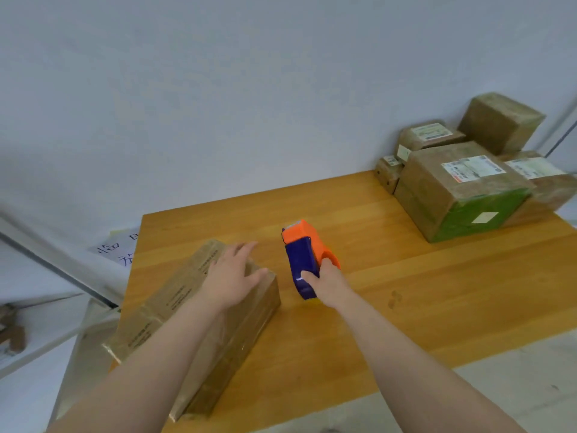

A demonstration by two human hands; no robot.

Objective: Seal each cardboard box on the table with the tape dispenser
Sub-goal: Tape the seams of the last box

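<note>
The right hand [327,285] grips the tape dispenser [301,254] from behind, fingers curled round its orange handle and one fingertip on the blue roll. The dispenser stands on the table [406,292] about midway between the left and right edges, its orange nose towards the far edge. Just to its left, the left hand [232,276] lies palm down with fingers straight and spread on the far end of a long cardboard box [175,307]. This box lies along the table's left edge, and its near end seems to jut past the near-left corner, though the forearm hides part of it. At the far-right corner sits a pile of boxes [452,195] bearing labels. A sheet of paper [118,248] with handwriting shows beyond the left edge.
</note>
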